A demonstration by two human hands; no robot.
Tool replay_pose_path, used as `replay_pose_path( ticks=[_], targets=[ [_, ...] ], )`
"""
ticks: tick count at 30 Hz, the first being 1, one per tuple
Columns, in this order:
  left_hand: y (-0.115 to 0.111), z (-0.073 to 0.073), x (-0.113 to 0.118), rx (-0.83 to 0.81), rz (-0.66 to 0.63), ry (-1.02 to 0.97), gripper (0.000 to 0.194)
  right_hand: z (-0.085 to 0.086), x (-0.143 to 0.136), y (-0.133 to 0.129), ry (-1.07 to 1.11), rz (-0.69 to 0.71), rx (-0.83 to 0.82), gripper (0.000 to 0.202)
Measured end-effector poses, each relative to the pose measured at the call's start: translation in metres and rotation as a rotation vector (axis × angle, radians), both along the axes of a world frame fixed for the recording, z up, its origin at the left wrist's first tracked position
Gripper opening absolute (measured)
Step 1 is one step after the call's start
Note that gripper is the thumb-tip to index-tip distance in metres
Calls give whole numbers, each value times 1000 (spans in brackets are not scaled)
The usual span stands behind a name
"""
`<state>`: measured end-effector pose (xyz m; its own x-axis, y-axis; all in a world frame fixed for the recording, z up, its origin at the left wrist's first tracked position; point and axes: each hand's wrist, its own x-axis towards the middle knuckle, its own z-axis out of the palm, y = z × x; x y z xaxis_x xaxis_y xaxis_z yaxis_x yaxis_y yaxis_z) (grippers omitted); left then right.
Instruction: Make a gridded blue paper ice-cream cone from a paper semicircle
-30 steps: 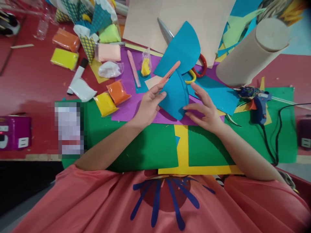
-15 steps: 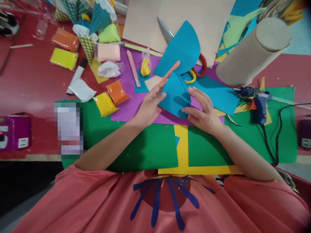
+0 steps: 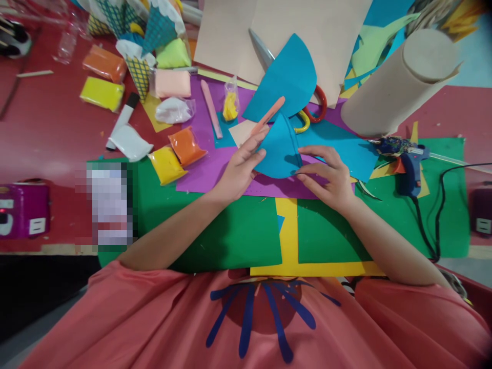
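Observation:
A blue foam sheet piece, curled into a cone [image 3: 277, 148], is held between both hands over the purple sheet [image 3: 200, 171]. My left hand [image 3: 242, 166] grips its left side, thumb on the near face. At the right edge, the fingers and thumb of my right hand [image 3: 326, 177] pinch the cone's rim. Just beyond it lies a flat blue fan-shaped piece [image 3: 288, 77] on top of scissors [image 3: 318, 105] with red and yellow handles. A salmon-coloured stick [image 3: 271, 114] shows beyond my left fingers; whether that hand holds it I cannot tell.
A blue glue gun [image 3: 412, 171] with its black cord [image 3: 438, 215] lies at the right, near a large beige roll [image 3: 395, 84]. To the left are clay packets [image 3: 167, 165], a marker [image 3: 123, 120] and patterned cones [image 3: 138, 72]. Green sheets [image 3: 230, 230] cover the near side.
The blue cone has turned slightly in my hands, its lower edge now higher. My right fingers have shifted from spread along its side to a pinch at the rim.

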<state>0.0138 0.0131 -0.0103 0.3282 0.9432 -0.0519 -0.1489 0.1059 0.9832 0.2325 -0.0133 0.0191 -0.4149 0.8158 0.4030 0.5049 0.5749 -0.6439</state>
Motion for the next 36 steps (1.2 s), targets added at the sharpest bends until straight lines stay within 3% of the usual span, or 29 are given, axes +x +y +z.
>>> replay_pose_path(
  ticks=[4, 8, 13, 19, 22, 28, 32, 36],
  targets=[
    [1, -4, -3, 177, -73, 65, 47, 1, -4, -1, 173, -94, -40, 8],
    [1, -1, -5, 342, -131, 117, 42, -2, -7, -1, 322, -155, -244, 9],
    [-5, 8, -2, 386, -185, 117, 39, -4, -10, -2, 511, -194, -474, 17],
    [-8, 12, 0, 425, -212, 133, 41, -5, -11, 0, 559, -220, -534, 26],
    [-10, 12, -1, 466, -195, 188, 43, -5, -8, 1, 520, -196, -475, 22],
    [-14, 12, -3, 727, -103, 393, 52, -2, -1, 0, 258, -75, -120, 14],
    [-14, 8, -5, 1023, -121, 471, 63, -5, 1, -1, 216, 80, -24, 11],
    [-13, 5, -7, 1088, -83, 507, 69, -8, 1, -2, 204, 96, 36, 10]
  ],
)
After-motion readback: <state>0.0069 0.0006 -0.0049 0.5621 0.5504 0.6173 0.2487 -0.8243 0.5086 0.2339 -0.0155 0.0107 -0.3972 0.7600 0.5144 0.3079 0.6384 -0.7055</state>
